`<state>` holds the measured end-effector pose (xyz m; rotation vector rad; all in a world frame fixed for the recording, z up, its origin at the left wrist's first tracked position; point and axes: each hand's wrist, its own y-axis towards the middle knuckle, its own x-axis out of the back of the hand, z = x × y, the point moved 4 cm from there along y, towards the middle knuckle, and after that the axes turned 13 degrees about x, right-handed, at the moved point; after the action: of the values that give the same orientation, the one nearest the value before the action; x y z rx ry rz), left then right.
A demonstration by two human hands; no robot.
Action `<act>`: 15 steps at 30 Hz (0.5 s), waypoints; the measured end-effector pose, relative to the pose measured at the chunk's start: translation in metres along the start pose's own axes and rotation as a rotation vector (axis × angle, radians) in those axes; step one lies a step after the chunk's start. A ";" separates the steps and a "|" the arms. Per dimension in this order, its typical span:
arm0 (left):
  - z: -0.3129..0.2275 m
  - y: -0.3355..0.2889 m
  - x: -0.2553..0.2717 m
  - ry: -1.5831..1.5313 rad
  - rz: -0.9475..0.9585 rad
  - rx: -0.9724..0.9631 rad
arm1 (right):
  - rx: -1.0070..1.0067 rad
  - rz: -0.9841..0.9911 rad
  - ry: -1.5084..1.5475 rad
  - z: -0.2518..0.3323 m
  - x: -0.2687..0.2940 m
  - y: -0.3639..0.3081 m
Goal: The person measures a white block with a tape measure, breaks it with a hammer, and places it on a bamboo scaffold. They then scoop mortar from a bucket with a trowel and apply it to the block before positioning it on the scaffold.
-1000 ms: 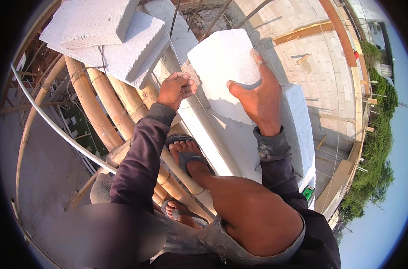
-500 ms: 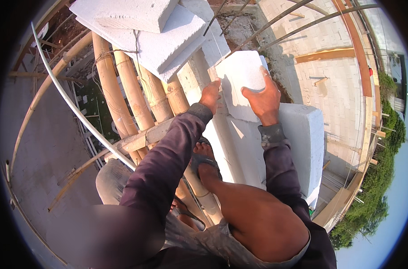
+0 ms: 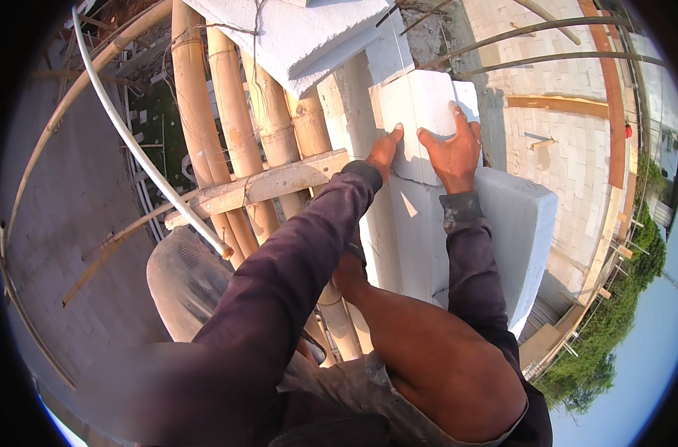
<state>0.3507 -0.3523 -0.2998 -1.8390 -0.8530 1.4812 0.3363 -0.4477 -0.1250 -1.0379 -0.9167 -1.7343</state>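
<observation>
A white lightweight concrete block (image 3: 410, 112) lies on top of a wall of like blocks (image 3: 421, 231). My right hand (image 3: 454, 153) grips it from the near right, thumb and fingers spread over its top and side. Against the block's left side is my left hand (image 3: 382, 155), its thumb up at the edge; the other fingers are mostly hidden, so its grip is unclear. A thin line (image 3: 400, 41) runs down toward the block's far end.
Bamboo poles (image 3: 268, 112) with a wooden crosspiece (image 3: 279, 182) lie left of the wall. White slabs (image 3: 294, 33) are stacked ahead. Steel bars (image 3: 525, 33) jut over the far right. A larger white block (image 3: 518, 216) stands beside my right forearm. A pale pipe (image 3: 130, 153) curves past on the left.
The block has slid slightly away from me under my right hand. My left hand has come closer, its thumb now overlapping the block's left edge. The whole view has shifted a little.
</observation>
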 end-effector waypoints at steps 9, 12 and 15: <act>0.002 -0.004 0.006 -0.039 -0.054 -0.046 | 0.025 -0.030 -0.060 0.003 -0.010 -0.015; 0.000 -0.003 0.005 -0.021 -0.044 -0.073 | 0.103 -0.029 -0.152 -0.004 -0.004 -0.013; 0.001 -0.002 0.005 0.019 -0.081 -0.059 | 0.117 0.019 -0.054 -0.025 0.007 -0.007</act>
<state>0.3504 -0.3474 -0.3015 -1.8359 -0.9592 1.4004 0.3218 -0.4693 -0.1292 -1.0177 -1.0259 -1.6238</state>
